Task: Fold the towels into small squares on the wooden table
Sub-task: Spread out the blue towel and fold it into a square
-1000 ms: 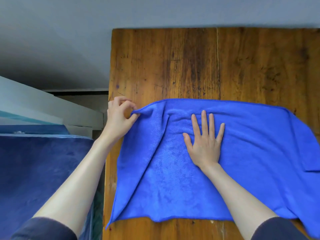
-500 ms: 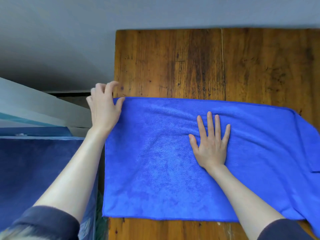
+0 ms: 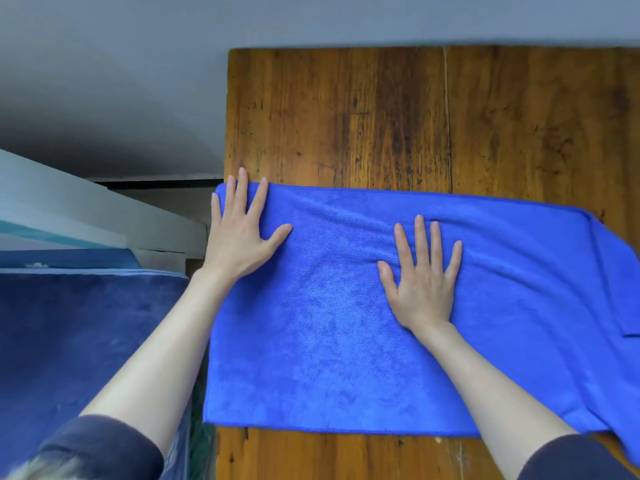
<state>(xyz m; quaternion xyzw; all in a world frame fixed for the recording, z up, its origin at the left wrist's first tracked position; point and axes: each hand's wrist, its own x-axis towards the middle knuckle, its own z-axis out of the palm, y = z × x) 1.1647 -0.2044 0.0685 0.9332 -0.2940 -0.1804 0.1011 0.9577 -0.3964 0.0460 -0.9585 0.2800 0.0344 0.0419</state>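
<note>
Left grip (image 3: 239,233) now flat, no longer pinching towel (image 3: 332,323) corner; right grip (image 3: 420,282) flat as before.

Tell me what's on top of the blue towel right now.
Both hands lie flat on the blue towel: left hand at its far-left corner, right hand mid-towel. Whatever lies under them is hidden.

Towel (image 3: 346,323) — bright royal blue, plain. Wooden table (image 3: 381,116) — amber-brown, dark streaked grain. Sleeves (image 3: 104,445) navy. Cloth at left (image 3: 79,334) deep blue. Wall (image 3: 138,64) grey.
</note>
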